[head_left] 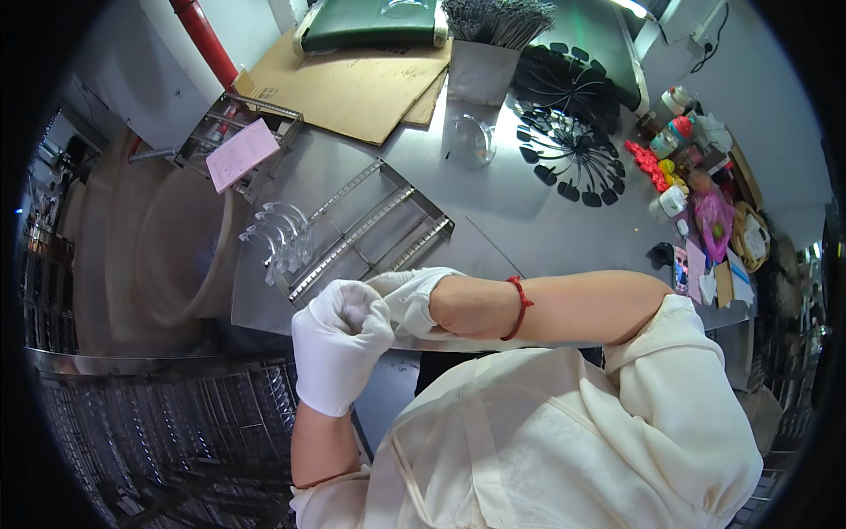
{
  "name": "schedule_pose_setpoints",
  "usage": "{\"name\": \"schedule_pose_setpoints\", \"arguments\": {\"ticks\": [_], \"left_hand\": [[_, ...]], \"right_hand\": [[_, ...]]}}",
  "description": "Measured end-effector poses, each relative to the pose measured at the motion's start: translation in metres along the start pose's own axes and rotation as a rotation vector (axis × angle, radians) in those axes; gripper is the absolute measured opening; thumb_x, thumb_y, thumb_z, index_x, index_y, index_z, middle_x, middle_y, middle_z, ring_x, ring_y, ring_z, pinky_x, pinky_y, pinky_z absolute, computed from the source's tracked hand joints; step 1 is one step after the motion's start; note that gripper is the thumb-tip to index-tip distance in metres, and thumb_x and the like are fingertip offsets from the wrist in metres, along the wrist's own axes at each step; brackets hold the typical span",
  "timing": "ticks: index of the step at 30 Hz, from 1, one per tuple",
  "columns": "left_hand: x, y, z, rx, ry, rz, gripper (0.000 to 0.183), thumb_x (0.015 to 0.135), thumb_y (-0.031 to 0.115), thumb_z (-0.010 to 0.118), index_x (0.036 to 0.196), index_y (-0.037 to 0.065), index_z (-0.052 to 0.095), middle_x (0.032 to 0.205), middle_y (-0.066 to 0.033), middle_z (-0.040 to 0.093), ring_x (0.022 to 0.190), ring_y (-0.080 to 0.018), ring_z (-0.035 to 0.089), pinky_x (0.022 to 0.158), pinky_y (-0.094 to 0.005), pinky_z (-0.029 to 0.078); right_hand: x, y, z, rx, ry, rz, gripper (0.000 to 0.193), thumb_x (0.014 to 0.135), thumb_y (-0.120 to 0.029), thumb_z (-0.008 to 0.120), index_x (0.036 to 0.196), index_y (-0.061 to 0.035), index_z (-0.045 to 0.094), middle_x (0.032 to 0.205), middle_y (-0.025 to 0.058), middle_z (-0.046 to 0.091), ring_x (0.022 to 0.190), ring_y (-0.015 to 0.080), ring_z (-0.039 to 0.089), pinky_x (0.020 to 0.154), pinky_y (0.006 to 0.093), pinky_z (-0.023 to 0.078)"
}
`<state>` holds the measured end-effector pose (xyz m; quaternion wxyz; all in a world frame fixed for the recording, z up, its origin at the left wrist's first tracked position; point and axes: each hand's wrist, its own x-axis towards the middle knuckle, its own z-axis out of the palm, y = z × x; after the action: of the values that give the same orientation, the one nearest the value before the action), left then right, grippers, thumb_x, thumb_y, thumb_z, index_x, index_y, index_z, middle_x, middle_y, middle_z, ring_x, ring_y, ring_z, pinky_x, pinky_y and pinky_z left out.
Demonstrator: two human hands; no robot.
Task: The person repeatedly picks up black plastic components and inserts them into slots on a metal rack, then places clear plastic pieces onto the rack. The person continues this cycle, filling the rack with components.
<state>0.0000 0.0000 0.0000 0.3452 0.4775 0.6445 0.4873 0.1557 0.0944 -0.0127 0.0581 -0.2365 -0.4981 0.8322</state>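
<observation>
White cloth gloves cover both my hands, which meet at the table's near edge. My left hand (342, 339) is closed, its fingers curled inward. Against its fingers press those of my right hand (407, 298), also closed, with the arm reaching across from the right. Whatever they may grip is hidden by the gloves. Just beyond them lies a notched metal rack (352, 231). Several clear curved plastic pieces (284, 240) stand in a row at its left end. Another clear curved piece (477, 139) lies farther back on the table.
Fans of black paddle-shaped pieces (577, 159) lie at the back right, beside a grey box of thin wires (483, 75). Cardboard (352, 84) and a second rack with a pink paper (242, 155) are back left. Bottles, bags and a phone (681, 270) crowd the right edge.
</observation>
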Motion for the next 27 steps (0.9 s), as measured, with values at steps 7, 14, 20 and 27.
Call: {"name": "schedule_pose_setpoints", "arguments": {"ticks": [7, 14, 20, 27], "left_hand": [[-0.004, -0.002, 0.005, 0.124, 0.002, 0.126, 0.011, 0.085, -0.005, 0.063, 0.076, 0.001, 0.065, 0.067, 0.0057, 0.055, 0.062, -0.0017, 0.046, 0.055, -0.0203, 0.038], [0.006, 0.006, 0.011, 0.148, -0.091, 0.375, 0.006, 0.084, 0.000, 0.066, 0.085, 0.001, 0.071, 0.071, -0.0086, 0.067, 0.063, -0.0088, 0.061, 0.061, -0.0287, 0.052], [-0.003, 0.009, 0.069, 0.035, -0.203, 0.395, 0.010, 0.090, 0.011, 0.071, 0.089, 0.002, 0.069, 0.064, -0.0037, 0.062, 0.059, -0.0063, 0.055, 0.059, -0.0281, 0.050], [0.014, -0.027, 0.062, -0.214, -0.001, 0.200, 0.018, 0.096, 0.017, 0.069, 0.110, 0.006, 0.066, 0.074, -0.0007, 0.066, 0.065, -0.0047, 0.061, 0.062, -0.0258, 0.051]], "right_hand": [[-0.004, 0.026, -0.014, 0.035, 0.028, -0.223, 0.034, 0.100, -0.023, 0.064, 0.126, -0.0007, 0.066, 0.117, 0.0076, 0.068, 0.105, 0.0123, 0.060, 0.090, 0.0276, 0.049], [0.018, 0.041, -0.038, -0.352, 0.270, -0.459, 0.042, 0.099, -0.025, 0.066, 0.130, 0.0025, 0.062, 0.123, 0.0172, 0.069, 0.111, 0.0265, 0.067, 0.098, 0.0348, 0.051], [0.059, 0.005, -0.044, -0.554, 0.401, -0.155, 0.061, 0.097, -0.043, 0.068, 0.134, 0.0043, 0.058, 0.124, 0.0133, 0.069, 0.113, 0.0221, 0.066, 0.093, 0.0331, 0.056], [0.057, -0.177, 0.020, -1.537, 0.818, -1.538, 0.059, 0.081, -0.029, 0.080, 0.132, -0.0086, 0.059, 0.131, 0.0155, 0.059, 0.123, 0.0356, 0.056, 0.105, 0.0467, 0.046]]}}
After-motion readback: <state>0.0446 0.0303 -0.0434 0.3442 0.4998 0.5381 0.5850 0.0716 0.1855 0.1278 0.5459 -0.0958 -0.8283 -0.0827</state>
